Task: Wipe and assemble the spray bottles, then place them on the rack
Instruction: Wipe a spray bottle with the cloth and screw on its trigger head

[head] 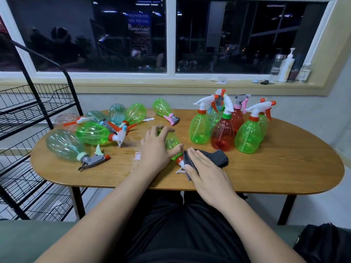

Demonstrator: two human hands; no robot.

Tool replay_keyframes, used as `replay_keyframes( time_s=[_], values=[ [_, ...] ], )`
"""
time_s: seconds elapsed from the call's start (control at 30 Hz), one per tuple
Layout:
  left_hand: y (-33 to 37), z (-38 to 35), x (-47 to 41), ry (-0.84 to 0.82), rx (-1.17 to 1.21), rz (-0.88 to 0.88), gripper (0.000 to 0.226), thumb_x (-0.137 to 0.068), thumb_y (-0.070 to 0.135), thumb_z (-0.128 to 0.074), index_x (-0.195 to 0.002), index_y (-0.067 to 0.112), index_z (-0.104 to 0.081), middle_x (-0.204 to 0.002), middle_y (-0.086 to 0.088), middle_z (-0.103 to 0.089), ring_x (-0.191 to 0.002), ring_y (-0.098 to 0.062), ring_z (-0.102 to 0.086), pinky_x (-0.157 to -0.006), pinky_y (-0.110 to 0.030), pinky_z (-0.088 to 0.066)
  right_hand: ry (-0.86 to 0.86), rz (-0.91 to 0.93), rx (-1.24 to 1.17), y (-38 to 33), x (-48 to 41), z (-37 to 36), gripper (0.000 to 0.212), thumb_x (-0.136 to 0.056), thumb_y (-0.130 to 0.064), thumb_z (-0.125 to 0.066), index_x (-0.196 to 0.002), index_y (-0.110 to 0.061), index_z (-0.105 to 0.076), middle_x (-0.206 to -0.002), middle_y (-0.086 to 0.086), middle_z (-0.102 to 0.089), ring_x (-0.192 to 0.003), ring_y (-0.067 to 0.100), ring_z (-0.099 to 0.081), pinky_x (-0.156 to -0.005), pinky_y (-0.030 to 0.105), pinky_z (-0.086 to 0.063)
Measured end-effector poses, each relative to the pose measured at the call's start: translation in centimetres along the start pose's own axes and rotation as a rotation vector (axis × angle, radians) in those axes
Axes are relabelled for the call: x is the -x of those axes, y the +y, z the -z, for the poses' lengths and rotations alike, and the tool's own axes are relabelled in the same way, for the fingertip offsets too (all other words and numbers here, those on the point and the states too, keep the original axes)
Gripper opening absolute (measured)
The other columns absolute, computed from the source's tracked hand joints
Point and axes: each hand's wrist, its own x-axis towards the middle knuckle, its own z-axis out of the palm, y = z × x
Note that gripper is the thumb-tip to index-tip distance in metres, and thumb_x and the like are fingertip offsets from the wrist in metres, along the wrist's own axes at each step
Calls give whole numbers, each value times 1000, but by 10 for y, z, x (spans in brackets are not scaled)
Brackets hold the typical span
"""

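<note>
A green spray bottle (pixel 171 142) lies on its side in the middle of the wooden table (pixel 266 173), its orange and white nozzle toward me. My left hand (pixel 156 147) grips its body, fingers curled over the top and thumb along the neck. My right hand (pixel 207 174) lies flat with straight fingers on a dark grey cloth (pixel 216 157), pressing it against the nozzle. Several bottles lie on their sides at the left (pixel 93 132). Several assembled bottles stand upright at the right (pixel 222 136).
A black wire rack (pixel 38 103) with several shelves stands to the left of the table. The window sill behind holds a pump bottle (pixel 286 68) and other small bottles. A black bag (pixel 322 243) sits at the lower right beside my lap.
</note>
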Motion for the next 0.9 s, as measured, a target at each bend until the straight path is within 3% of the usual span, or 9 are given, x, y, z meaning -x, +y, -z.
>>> replay_keyframes(
  time_s=[0.2, 0.47, 0.57, 0.7, 0.9],
  values=[
    [0, 1, 1, 2, 5, -2, 57, -80, 68, -70, -129, 41, -61, -140, 5, -49, -131, -25, -46, -94, -44, -38, -36, -59, 43, 9, -9, 8, 74, -109, -67, -24, -171, -29, -12, -176, -16, -14, -160, 2, -15, -126, 32, -28],
    [0, 0, 1, 17, -6, -1, 57, -81, 68, -72, -129, 40, -61, -139, 4, -49, -130, -26, -47, -96, -46, -40, -68, 28, 196, -6, 14, 1, 82, -106, -71, -10, -170, -24, 6, -174, -11, 20, -160, 2, 18, -129, 25, 6],
    [1, -1, 1, 13, -12, 0, 57, -81, 67, -73, -129, 40, -61, -139, 4, -49, -130, -26, -47, -96, -46, -40, -49, 84, 251, -10, 25, -5, 78, -108, -69, -7, -170, -22, 7, -174, -10, 21, -157, 0, 24, -132, 30, 6],
    [1, -1, 1, 15, -14, -4, 56, -81, 67, -72, -129, 39, -61, -140, 4, -49, -131, -27, -47, -96, -46, -40, -53, 153, 245, -12, 32, -5, 75, -110, -65, -9, -170, -22, 6, -175, -11, 17, -156, -3, 26, -131, 28, 11],
    [0, -2, 0, 15, -24, -8, 56, -82, 67, -70, -129, 40, -60, -139, 3, -49, -130, -27, -48, -94, -46, -41, -77, 222, 195, 0, 37, -3, 68, -113, -63, -16, -170, -29, -3, -176, -17, 10, -157, -8, 19, -133, 29, 0]
  ],
)
